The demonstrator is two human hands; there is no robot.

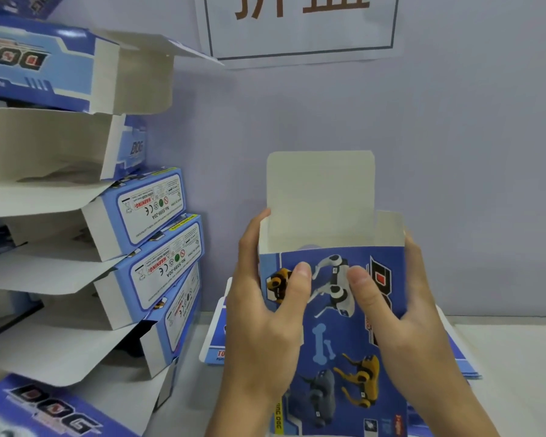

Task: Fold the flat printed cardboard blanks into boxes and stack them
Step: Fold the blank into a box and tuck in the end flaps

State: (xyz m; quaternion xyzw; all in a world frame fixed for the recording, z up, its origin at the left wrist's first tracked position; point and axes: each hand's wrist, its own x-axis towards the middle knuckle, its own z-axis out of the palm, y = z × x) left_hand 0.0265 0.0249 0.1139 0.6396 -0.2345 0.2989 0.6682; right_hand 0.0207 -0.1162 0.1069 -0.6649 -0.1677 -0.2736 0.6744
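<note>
Both hands [265, 313] pinching box [331, 335] upright | flap [320, 190] raised at far rim | stack [158, 234] left of box

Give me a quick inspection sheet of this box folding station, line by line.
Surface: pale table.
Job's things: box in hand, top flap upright; flat blanks beneath; stack of folded boxes to the left, flaps open.
Clutter: nothing seen.
Grippers: left hand and right hand grip the box's sides, thumbs on its printed front.
Cables: nothing seen.
Surroundings: lilac wall with white paper sign.
</note>
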